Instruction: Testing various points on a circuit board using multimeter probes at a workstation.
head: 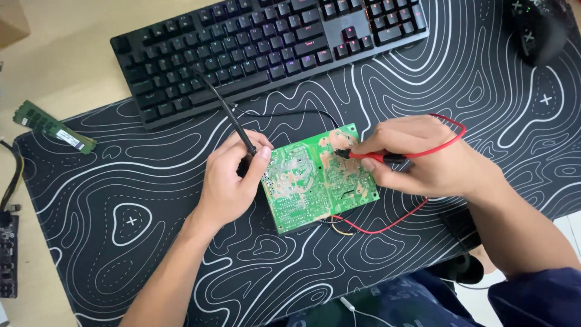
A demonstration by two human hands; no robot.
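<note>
Board place: the green circuit board lies solder side up at the centre of the frame, on the black desk mat with white contour lines.
Left hand: the left hand sits just left of the board, thumb touching its left edge, fingers curled around the black probe.
Right hand: the right hand reaches in from the right, partly over the board's upper right corner, fingers pinched on the red probe.
Probe tips: the red probe's tip touches the board's upper right part; the black probe's tip is hidden behind the left hand.
Edges: the board's upper edge lies near the black keyboard, with a black lead running through the gap; its lower right corner has red, black and yellow wires coming out.
Open room: bare mat spreads at lower left and below the board; a green memory stick lies well apart at the left edge of the mat, and a dark mouse sits at upper right.
Board axis: slightly rotated, long axis running from lower left to upper right.
Probe axes: the black probe slants to upper left; the red probe lies nearly level, pointing left.
</note>
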